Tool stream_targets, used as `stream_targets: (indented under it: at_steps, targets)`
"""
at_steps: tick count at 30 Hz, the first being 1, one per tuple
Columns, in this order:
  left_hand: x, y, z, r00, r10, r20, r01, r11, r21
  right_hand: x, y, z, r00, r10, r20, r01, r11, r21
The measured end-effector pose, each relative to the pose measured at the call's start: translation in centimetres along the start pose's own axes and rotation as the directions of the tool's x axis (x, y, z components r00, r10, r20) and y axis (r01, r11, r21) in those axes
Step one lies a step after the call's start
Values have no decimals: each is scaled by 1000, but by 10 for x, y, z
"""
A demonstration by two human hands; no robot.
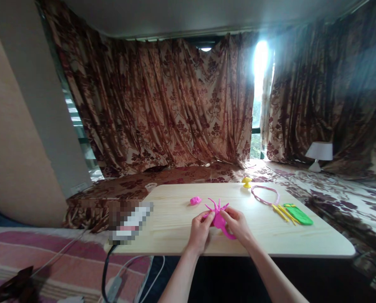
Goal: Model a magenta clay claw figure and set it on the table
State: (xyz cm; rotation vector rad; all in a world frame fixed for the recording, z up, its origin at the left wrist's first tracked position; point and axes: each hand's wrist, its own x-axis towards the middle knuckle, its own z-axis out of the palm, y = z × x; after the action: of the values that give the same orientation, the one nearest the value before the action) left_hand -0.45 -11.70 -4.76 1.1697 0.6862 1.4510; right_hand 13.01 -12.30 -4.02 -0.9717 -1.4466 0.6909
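Between my two hands is a bright pink clay figure (220, 220), held just above the table near its front edge. It has a round flat body, several thin pointed strands fanning out at the far side and a thick curved strip on the near right. My left hand (201, 227) pinches its left side with thumb and fingers. The fingers of my right hand (236, 223) are closed on its upper right side. A loose lump of pink clay (195, 201) lies beyond my left hand. Fingertips partly cover the figure's sides.
On the pale wooden table (169, 235), a yellow mushroom-shaped piece (246, 182), a pink-purple loop (265, 195), yellow sticks (284, 213) and a green slab (299, 214) lie to the right. A blurred-out object (131, 223) with a black cable occupies the left edge. Behind stands a white lamp (320, 151).
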Motion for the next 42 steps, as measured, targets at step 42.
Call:
stream_targets:
  at_steps: [42]
  targets:
    - [0,0,2,999,-27,-19,29,997,71,-2,5,1,998,63,-30,-56,979,198]
